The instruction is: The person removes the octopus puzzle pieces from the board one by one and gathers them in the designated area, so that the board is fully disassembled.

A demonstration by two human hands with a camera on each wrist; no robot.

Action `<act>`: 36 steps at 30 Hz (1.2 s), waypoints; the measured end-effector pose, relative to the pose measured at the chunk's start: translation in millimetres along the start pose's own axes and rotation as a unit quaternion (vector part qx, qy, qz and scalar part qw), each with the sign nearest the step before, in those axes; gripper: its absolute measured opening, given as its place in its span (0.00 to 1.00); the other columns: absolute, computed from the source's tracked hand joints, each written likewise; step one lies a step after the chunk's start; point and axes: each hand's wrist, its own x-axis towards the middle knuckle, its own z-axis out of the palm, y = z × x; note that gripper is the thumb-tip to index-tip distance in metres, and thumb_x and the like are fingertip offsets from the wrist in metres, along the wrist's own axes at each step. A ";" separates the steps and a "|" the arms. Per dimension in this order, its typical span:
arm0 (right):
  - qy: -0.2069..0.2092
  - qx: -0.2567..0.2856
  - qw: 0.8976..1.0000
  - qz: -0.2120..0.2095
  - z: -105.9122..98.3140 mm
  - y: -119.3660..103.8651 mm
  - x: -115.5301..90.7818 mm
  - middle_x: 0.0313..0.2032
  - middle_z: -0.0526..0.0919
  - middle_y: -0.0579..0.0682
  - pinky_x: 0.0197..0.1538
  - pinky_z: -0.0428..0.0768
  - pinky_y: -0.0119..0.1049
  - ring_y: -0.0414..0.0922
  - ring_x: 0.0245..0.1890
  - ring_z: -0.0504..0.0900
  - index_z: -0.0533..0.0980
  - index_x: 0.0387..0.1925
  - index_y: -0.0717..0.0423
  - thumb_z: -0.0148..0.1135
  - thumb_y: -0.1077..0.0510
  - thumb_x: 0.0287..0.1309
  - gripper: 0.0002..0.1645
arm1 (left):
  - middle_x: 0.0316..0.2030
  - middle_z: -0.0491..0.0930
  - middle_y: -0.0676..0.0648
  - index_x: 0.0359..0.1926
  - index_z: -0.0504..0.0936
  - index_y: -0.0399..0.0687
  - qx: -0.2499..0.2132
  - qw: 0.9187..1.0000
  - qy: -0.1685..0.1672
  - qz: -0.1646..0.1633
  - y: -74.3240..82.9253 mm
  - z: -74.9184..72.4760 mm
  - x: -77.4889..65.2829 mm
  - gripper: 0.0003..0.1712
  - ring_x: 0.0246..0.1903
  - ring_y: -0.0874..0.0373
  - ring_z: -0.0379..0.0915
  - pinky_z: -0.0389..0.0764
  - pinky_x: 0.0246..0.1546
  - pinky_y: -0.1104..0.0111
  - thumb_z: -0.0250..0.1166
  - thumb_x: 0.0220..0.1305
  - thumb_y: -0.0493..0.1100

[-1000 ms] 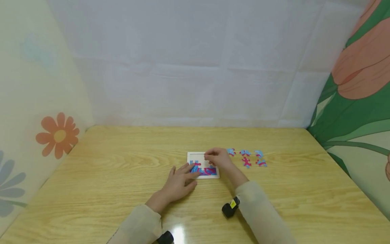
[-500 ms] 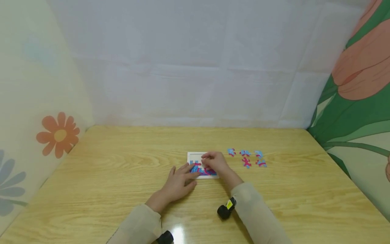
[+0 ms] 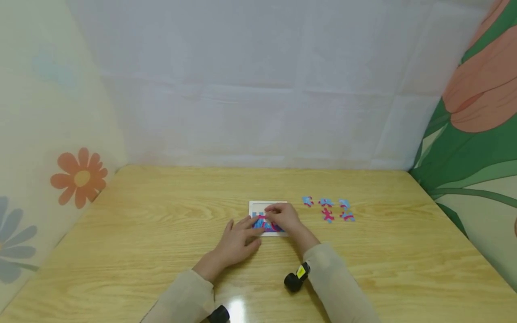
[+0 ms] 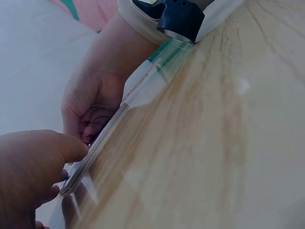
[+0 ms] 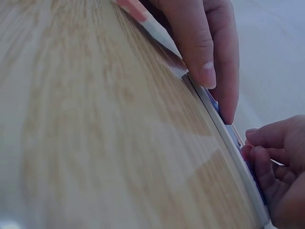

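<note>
A white-framed jigsaw puzzle (image 3: 256,204) lies on the table, its lower part filled with blue, purple and pink pieces. My left hand (image 3: 237,241) rests with spread fingers on the puzzle's left side; in the left wrist view its thumb lies along the frame edge (image 4: 106,133). Over the right half of the puzzle, my right hand (image 3: 286,217) pinches a small puzzle piece (image 5: 246,151), which shows pinkish between thumb and fingers in the right wrist view. Most of that piece is hidden by the fingers.
Several loose blue and pink puzzle pieces (image 3: 328,215) lie flat on the wooden table (image 3: 169,202), right of the frame. A white cloth (image 3: 258,112) hangs behind the table's far edge. Each wrist carries a black camera (image 3: 294,281).
My right hand has moved left and slightly down over the puzzle, toward the pieces set in it. The left hand has stayed in place.
</note>
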 end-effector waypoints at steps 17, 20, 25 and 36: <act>-0.013 -0.032 0.999 -0.009 -2.7 -2.1 -0.4 0.23 0.78 0.49 0.29 0.71 0.28 0.36 0.22 0.71 0.79 0.34 0.65 0.62 0.66 0.43 0.11 | 0.57 0.62 0.43 0.55 0.68 0.39 0.028 0.999 -0.026 0.014 9.2 -5.7 -13.3 0.27 0.58 0.48 0.53 0.46 0.50 0.41 0.56 0.56 0.49; -0.015 -0.050 0.999 -0.005 -2.5 -4.1 -0.8 0.24 0.78 0.49 0.30 0.71 0.29 0.37 0.24 0.71 0.79 0.34 0.64 0.62 0.65 0.44 0.11 | 0.57 0.63 0.43 0.55 0.68 0.38 0.028 0.999 -0.022 0.017 10.1 -6.2 -14.7 0.28 0.58 0.49 0.54 0.47 0.50 0.41 0.57 0.56 0.48; -0.024 -0.074 0.997 0.001 -2.0 -7.0 -0.9 0.27 0.78 0.49 0.34 0.71 0.31 0.39 0.27 0.72 0.79 0.36 0.62 0.62 0.63 0.44 0.13 | 0.57 0.63 0.43 0.54 0.69 0.38 0.027 0.999 -0.015 0.019 10.2 -6.6 -16.8 0.28 0.57 0.49 0.55 0.47 0.50 0.41 0.57 0.55 0.48; -0.028 -0.074 0.997 0.007 -3.1 -6.6 -0.7 0.29 0.79 0.49 0.37 0.71 0.33 0.40 0.30 0.73 0.80 0.34 0.60 0.61 0.62 0.46 0.10 | 0.57 0.63 0.45 0.55 0.69 0.39 0.030 0.999 -0.009 0.021 7.6 -2.7 -16.4 0.28 0.57 0.50 0.55 0.46 0.51 0.42 0.57 0.55 0.49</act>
